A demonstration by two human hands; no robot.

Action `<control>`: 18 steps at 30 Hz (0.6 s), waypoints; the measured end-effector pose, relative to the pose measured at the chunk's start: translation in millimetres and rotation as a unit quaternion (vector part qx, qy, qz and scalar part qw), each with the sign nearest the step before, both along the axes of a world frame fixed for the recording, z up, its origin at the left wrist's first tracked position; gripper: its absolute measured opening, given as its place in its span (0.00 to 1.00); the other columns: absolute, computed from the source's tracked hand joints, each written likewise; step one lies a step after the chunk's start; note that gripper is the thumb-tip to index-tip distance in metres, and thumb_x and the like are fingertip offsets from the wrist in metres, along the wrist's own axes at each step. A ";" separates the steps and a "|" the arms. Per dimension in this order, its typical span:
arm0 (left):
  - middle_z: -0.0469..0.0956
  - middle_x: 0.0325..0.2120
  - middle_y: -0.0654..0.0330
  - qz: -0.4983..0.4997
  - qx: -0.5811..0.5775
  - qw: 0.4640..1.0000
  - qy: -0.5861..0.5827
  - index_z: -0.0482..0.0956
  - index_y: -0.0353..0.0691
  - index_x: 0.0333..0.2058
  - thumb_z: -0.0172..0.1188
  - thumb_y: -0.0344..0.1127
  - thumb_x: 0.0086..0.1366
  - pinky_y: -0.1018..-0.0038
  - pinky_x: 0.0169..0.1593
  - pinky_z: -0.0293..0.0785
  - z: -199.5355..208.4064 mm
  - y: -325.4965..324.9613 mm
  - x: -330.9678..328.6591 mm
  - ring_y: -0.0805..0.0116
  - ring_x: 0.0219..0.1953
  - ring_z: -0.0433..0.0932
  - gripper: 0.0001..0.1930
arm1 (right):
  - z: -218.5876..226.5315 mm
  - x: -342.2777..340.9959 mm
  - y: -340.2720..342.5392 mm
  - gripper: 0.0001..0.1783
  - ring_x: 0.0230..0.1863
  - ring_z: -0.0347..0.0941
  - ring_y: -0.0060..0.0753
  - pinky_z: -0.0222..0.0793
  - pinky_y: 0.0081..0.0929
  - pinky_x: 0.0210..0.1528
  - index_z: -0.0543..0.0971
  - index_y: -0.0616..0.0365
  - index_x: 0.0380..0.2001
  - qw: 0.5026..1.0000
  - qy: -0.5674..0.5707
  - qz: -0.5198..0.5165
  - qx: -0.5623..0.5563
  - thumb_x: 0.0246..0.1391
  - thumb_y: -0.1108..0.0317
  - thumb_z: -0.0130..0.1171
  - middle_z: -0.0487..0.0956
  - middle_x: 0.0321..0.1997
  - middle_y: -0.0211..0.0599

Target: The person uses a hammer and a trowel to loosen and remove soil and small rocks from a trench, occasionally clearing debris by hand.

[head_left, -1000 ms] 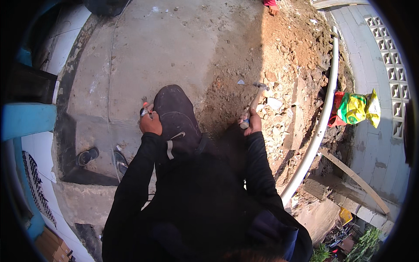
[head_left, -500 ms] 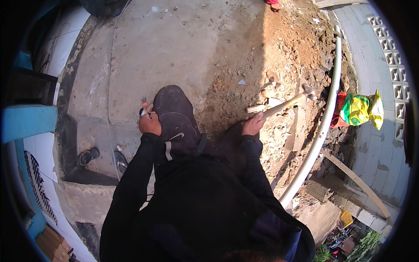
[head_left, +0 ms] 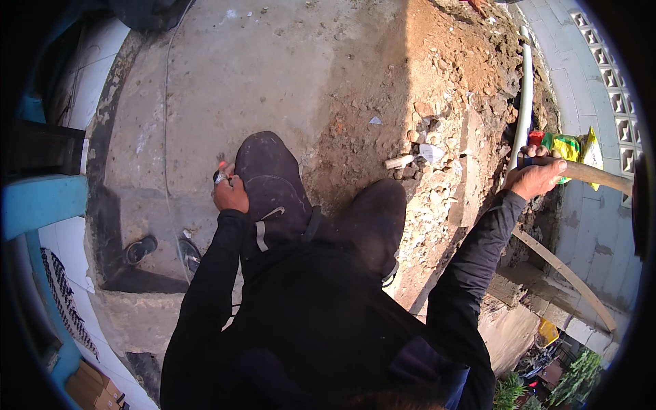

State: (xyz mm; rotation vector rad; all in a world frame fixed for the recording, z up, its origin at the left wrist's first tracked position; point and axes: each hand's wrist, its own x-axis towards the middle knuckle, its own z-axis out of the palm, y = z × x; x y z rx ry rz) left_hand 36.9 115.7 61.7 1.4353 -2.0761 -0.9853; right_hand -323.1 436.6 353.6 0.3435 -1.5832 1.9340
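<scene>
My right hand [head_left: 536, 179] is out at the right, closed round the wooden handle of a hammer [head_left: 596, 175]. The handle points right, past the pipe, and the hammer's head is lost in the dark rim. By my left knee, my left hand [head_left: 231, 195] is closed on a small silvery object with an orange-red tip [head_left: 221, 175]; its kind is too small to make out. Behind the hammer handle stands a yellow, green and red bag [head_left: 566, 146], partly covered by my hand.
A white pipe [head_left: 525, 89] runs along the dug trench beside a grey block wall [head_left: 581, 102]. Rubble [head_left: 437, 130] and a wooden plank [head_left: 567, 280] lie on the right. Sandals [head_left: 141, 250] are at the left. Another person's hand [head_left: 478, 7] shows at the top.
My right hand has swung the hammer from beside my right knee outward to the right, over the pipe. My left hand has barely moved. The other person's hand has appeared farther right at the top.
</scene>
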 end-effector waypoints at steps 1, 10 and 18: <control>0.78 0.46 0.50 -0.009 -0.009 1.000 0.016 0.76 0.36 0.46 0.52 0.30 0.58 0.64 0.51 0.70 -0.9 -0.1 -2.2 0.52 0.47 0.77 0.17 | 2.8 -5.8 1.0 0.20 0.22 0.63 0.28 0.64 0.24 0.24 0.65 0.60 0.34 0.998 0.044 -0.035 0.008 0.64 0.51 0.45 0.66 0.23 0.34; 0.77 0.46 0.51 -0.002 0.008 1.000 0.013 0.77 0.36 0.45 0.52 0.30 0.58 0.65 0.53 0.69 3.1 -9.1 -10.2 0.54 0.50 0.75 0.16 | -291.8 123.4 -31.6 0.18 0.16 0.61 0.26 0.62 0.27 0.20 0.67 0.56 0.32 0.570 -0.741 0.301 -0.188 0.65 0.51 0.44 0.65 0.19 0.28; 0.78 0.45 0.51 -0.006 0.010 0.999 0.052 0.76 0.35 0.46 0.51 0.30 0.58 0.65 0.53 0.69 -9.7 -2.3 -3.5 0.54 0.49 0.76 0.17 | -146.0 57.2 -6.0 0.18 0.19 0.66 0.24 0.66 0.23 0.18 0.67 0.55 0.44 0.891 -0.437 0.125 -0.013 0.66 0.52 0.37 0.68 0.23 0.30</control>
